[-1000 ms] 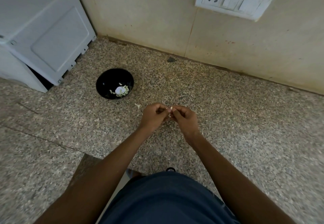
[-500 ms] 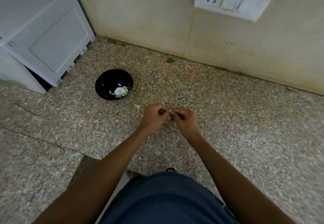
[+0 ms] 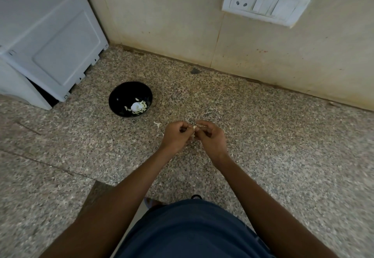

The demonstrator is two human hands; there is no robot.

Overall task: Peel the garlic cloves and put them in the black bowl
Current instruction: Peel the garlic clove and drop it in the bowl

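Note:
My left hand (image 3: 175, 135) and my right hand (image 3: 211, 138) meet over the speckled granite counter, fingers curled. Between their fingertips they pinch a small pale garlic clove (image 3: 194, 127), mostly hidden by the fingers. The black bowl (image 3: 121, 96) stands to the left and a little farther back, apart from both hands. Several peeled cloves (image 3: 137, 106) lie in its bottom. A scrap of garlic skin (image 3: 157, 124) lies on the counter between the bowl and my left hand.
A white appliance (image 3: 50, 41) stands at the back left, close to the bowl. The tiled wall (image 3: 172, 19) runs along the back and carries a white socket and switch plate (image 3: 266, 2). The counter (image 3: 283, 136) stretches to the right.
Both hands keep working the clove between the fingertips and have barely shifted. The bowl has not moved; the view drifted slightly.

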